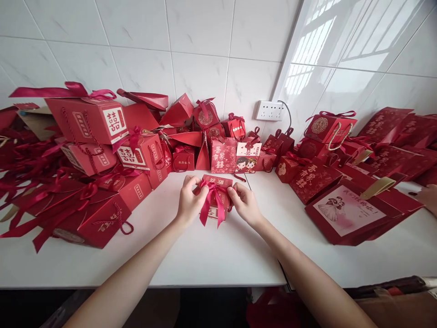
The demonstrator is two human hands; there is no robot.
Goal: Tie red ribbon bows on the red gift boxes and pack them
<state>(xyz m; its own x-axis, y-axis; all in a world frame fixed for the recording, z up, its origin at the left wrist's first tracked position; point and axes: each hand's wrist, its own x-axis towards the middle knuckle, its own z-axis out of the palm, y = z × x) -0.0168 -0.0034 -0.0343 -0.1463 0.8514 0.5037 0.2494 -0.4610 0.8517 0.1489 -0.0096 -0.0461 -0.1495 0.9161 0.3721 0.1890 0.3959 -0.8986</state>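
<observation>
A small red gift box (223, 200) with pale lettering stands on the white table between my hands. On its top sits a magenta ribbon bow (214, 193), its two tails hanging down the front. My left hand (191, 200) is closed in a pinch on the bow's left loop. On the other side, my right hand (245, 202) pinches at the bow's right end, thumb and fingers together; its fingertips partly cover what they hold. The bow hides much of the box's front.
Red gift boxes (87, 118) with ribbons are stacked at left; more (223, 155) line the tiled wall. At right lie larger red bags (351, 212). A power strip (270, 110) is on the wall. Another person's hand (428, 198) shows at the right edge. The table (211, 259) has a seam.
</observation>
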